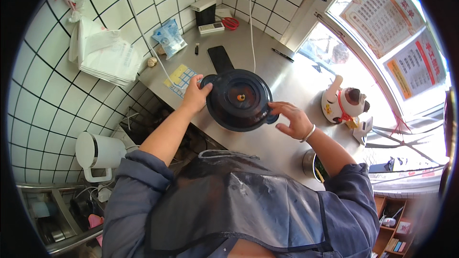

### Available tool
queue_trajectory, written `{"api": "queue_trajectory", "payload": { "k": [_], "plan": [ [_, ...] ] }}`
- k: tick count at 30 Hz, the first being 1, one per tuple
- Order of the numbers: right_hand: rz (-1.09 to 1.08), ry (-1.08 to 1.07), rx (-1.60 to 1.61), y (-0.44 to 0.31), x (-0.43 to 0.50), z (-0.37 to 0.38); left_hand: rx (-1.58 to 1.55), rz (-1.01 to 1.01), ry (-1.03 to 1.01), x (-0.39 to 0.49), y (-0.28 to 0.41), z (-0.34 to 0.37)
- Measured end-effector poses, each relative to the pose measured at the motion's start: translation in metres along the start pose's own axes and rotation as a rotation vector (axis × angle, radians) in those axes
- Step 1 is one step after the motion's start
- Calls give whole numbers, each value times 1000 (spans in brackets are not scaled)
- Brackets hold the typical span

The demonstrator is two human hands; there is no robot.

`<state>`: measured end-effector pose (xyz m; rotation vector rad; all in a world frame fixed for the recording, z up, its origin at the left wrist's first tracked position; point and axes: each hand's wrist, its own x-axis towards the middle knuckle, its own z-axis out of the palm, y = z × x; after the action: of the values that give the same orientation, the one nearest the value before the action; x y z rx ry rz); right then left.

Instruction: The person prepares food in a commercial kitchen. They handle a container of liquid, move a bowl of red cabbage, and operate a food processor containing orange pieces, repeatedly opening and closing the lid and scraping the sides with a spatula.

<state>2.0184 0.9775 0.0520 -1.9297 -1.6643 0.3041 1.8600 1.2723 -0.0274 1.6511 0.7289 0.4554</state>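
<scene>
A round dark lidded pot (239,111) with two side handles and a small orange knob is over the steel counter (229,139). My left hand (196,95) grips its left handle, thumb on top. At the right handle, my right hand (292,118) touches the rim with its fingertips, the thumb held apart below; a white bangle is on that wrist. Just beyond the pot lies a black smartphone (220,58), partly hidden by it. A yellow and blue printed sheet (181,76) lies beside my left hand. Whether the pot rests on the counter or is slightly raised, I cannot tell.
Along the back are a blue-and-white packet (170,39), a garlic bulb (152,62), red-handled scissors (230,23) and a pen (282,55). A lucky cat figurine (342,104) and a metal container (309,163) stand right. A white cable (252,25) hangs behind the pot. A white kettle (109,150) is left.
</scene>
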Motion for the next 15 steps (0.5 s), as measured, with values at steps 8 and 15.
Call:
{"api": "queue_trajectory", "payload": {
  "k": [8,15],
  "plan": [
    [968,-8,719,18,11,40,527,617,216,-49,-1,11],
    [934,92,1181,19,-8,56,445,512,112,-57,-7,11]
  ]
}}
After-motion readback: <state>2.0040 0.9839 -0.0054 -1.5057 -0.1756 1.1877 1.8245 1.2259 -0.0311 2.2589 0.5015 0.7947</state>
